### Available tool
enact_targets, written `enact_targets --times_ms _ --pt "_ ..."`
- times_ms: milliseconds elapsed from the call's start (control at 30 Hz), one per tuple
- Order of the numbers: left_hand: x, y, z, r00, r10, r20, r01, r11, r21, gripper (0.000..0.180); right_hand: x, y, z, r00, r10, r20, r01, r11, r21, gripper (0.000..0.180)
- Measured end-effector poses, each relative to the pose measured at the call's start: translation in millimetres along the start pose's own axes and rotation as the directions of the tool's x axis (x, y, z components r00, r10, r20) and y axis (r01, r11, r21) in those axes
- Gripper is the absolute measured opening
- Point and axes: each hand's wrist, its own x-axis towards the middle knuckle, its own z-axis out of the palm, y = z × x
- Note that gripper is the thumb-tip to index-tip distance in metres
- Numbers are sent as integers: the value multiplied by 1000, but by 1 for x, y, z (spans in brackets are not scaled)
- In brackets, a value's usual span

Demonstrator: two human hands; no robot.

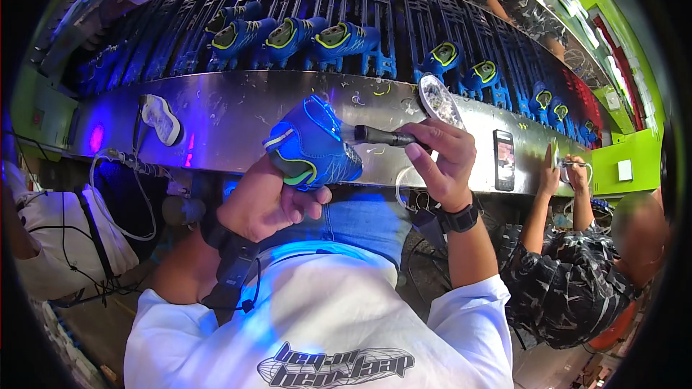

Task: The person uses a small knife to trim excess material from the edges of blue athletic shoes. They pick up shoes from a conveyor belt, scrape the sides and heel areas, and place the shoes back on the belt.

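Note:
My left hand [263,205] is closed round a blue shoe upper [313,140] with a yellow-green collar edge, held over the near edge of the metal bench. The shoe lies tilted, its lower edge shining under blue light. In my right hand [448,162] is a brush [386,136] with a dark handle, gripped between thumb and fingers. Its pale bristle end points left and meets the shoe's side, or comes very close to it. Just beyond my right hand, a pale shoe sole [440,99] lies on the bench.
Behind the metal bench [238,101], a dark slatted conveyor [404,21] carries several blue shoes [342,37]. A white sole [160,119] lies to the left, a phone [504,161] to the right. A co-worker [569,266] sits at right, another person [61,230] at left.

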Motion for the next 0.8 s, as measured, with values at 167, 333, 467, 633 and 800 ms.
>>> enact_targets --times_ms 167,333,467,633,800 --pt "4 -4 5 1000 18 10 -18 1000 0 46 -15 7 1 998 66 -4 -66 998 13 22" --pt "6 -8 -8 990 128 50 -129 991 17 45 -26 17 8 995 94 -19 -94 995 -33 21" --pt "18 -20 -35 928 252 275 -227 966 -122 41 -40 16 14 922 387 -19 -387 921 -30 20" --pt "59 -18 -39 880 323 348 -275 944 -181 49 -46 26 21 884 468 -6 -465 879 100 28" --pt "37 -1 -21 860 358 364 -310 932 -186 49 -55 6 23 928 369 46 -367 929 -53 17"
